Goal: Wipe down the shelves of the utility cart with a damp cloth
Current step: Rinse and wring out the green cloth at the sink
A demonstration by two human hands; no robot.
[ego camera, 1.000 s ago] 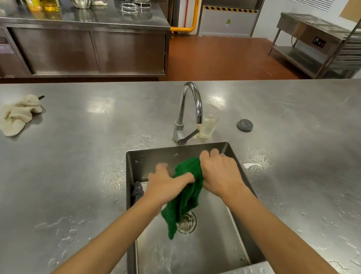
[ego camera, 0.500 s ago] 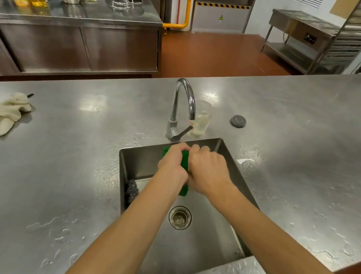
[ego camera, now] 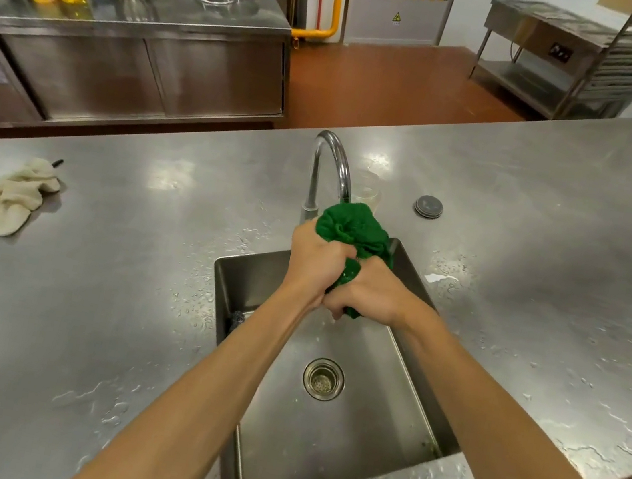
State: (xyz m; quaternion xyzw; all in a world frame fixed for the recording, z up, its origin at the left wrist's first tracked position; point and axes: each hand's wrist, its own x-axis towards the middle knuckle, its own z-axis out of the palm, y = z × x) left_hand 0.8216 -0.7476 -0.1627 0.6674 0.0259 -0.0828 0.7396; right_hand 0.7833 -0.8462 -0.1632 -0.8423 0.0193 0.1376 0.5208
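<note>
Over the sink (ego camera: 247, 273), just below the faucet (ego camera: 333, 153), we hold the green cloth (ego camera: 352, 226) bunched between both hands; left hand (ego camera: 315, 260) and right hand (ego camera: 372, 295) touch, the fingers (ego camera: 335, 253) of each clamped round it. We judge the step to be wringing, ahead of any wiping. The next move calls for squeezing out excess water, then carrying the cloth to the cart, which we cannot identify.

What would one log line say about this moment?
step: wringing | left grip: squeezes green cloth | right grip: squeezes green cloth | where: over sink
</note>
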